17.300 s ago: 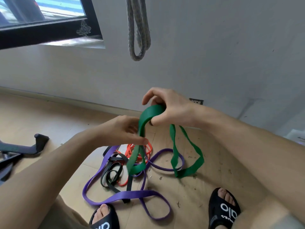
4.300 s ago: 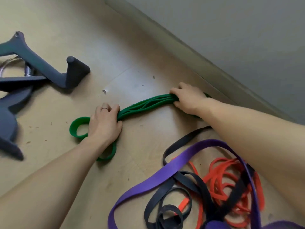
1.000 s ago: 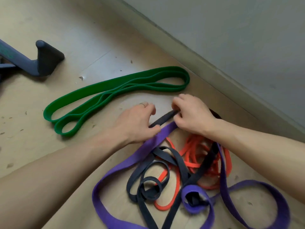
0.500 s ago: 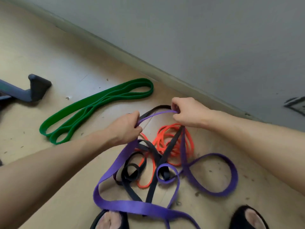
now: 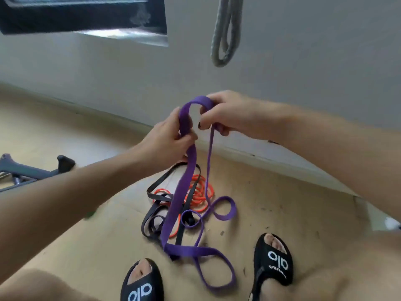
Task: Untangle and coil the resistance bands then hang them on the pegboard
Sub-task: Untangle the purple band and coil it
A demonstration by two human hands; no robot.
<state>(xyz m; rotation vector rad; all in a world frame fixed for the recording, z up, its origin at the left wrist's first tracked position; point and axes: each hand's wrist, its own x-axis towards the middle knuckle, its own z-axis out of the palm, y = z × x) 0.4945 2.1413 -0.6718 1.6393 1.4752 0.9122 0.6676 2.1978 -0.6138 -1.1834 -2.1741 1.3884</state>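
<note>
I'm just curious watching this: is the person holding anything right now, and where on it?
Yes: the purple band. Both hands grip its raised top bend, the left hand on the wide strand, the right hand at the loop's crest; the rest trails to the floor.

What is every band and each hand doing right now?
purple band: top loop lifted by both hands, the rest trailing on the floor, threaded through the pile.
black band: on the floor, tangled.
orange band: on the floor, bunched in loops.
grey band: hanging on the wall, doubled over.
left hand: grips the purple band.
right hand: holds the top of the loop.
</note>
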